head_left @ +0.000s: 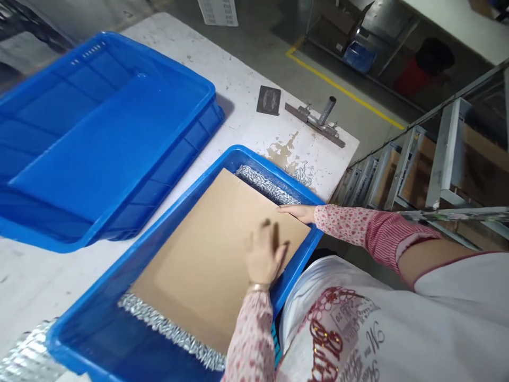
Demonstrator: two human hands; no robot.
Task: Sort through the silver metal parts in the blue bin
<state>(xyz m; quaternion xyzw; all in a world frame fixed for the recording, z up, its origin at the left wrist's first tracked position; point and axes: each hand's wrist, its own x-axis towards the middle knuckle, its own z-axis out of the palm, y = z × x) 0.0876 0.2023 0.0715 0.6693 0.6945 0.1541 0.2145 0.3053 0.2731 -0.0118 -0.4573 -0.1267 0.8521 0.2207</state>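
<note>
A flat brown cardboard sheet (207, 249) lies in the blue plastic tub (151, 241), on top of many small shiny metal pieces (266, 183). More of these pieces (170, 329) show along the sheet's lower left edge. My left hand (263, 253) is over the sheet near its right side, fingers apart and smeared by motion; whether it touches the cardboard I cannot tell. At the sheet's upper right edge rests my right hand (299, 212), its fingers stretched along the cardboard. Part of that hand is hidden by its angle.
A larger blue tub (107, 143) stands to the left on the white table (242, 101). Near the table's far edge are a dark square plate (269, 100) and a metal bar with an upright tube (318, 123). Racks with bins (421, 164) stand at right.
</note>
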